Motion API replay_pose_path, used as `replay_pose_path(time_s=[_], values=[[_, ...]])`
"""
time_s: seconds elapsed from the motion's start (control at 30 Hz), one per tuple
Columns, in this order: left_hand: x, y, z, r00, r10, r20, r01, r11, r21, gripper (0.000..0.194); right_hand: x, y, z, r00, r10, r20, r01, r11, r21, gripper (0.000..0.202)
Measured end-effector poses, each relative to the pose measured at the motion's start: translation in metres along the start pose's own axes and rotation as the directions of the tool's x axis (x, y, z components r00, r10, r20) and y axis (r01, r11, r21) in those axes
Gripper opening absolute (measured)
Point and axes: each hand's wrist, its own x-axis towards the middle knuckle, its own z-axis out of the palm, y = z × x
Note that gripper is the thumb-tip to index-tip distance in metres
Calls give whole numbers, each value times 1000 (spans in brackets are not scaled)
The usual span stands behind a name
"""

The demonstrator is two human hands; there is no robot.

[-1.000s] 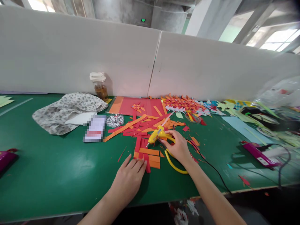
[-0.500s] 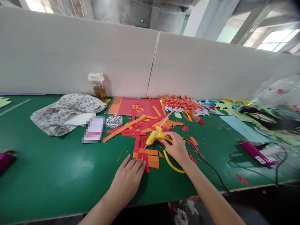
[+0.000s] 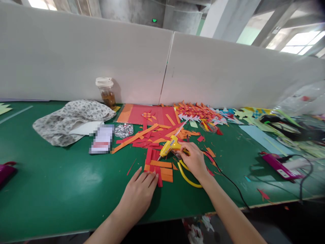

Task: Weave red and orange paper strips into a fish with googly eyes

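Note:
My right hand (image 3: pixel 194 159) is closed round the handle of a yellow glue gun (image 3: pixel 169 145), its nozzle pointing down and left at the woven paper strips. A clear glue stick juts from the gun's back. Beneath the nozzle lie interlaced red and orange paper strips (image 3: pixel 162 164). My left hand (image 3: pixel 141 189) lies flat with fingers stretched out, its fingertips pressing the near left part of these strips. Under and beside my right hand is a yellow-handled tool (image 3: pixel 186 177); its head is partly hidden.
Loose red and orange strips (image 3: pixel 144 135) lie behind the work, near a paper fish (image 3: pixel 148 116) on red sheets and a heap of finished fish (image 3: pixel 195 111). Leftward are a phone (image 3: pixel 102 139), a bag of googly eyes (image 3: pixel 124 130), a cloth (image 3: pixel 73 118) and a drink cup (image 3: pixel 107 93). A purple power strip (image 3: pixel 281 166) sits right.
The glue gun in my right hand has shifted slightly to the right and up, its nozzle staying near the woven strips. My left hand keeps its place on the paper.

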Motion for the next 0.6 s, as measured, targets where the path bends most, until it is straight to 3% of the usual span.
replay_pose_path(time_s=[0.27,0.5,0.6], values=[[-1,0,0,1000,-1,17,1,1000,12,32,1,3,2,997,-83,-4,83,997,-10,19],[0,0,-1,999,-1,33,0,1000,31,33,2,-1,0,999,15,-38,-14,1000,18,11],[0,0,-1,1000,0,17,-1,1000,20,33,1,-1,0,999,-15,-31,15,999,30,12]])
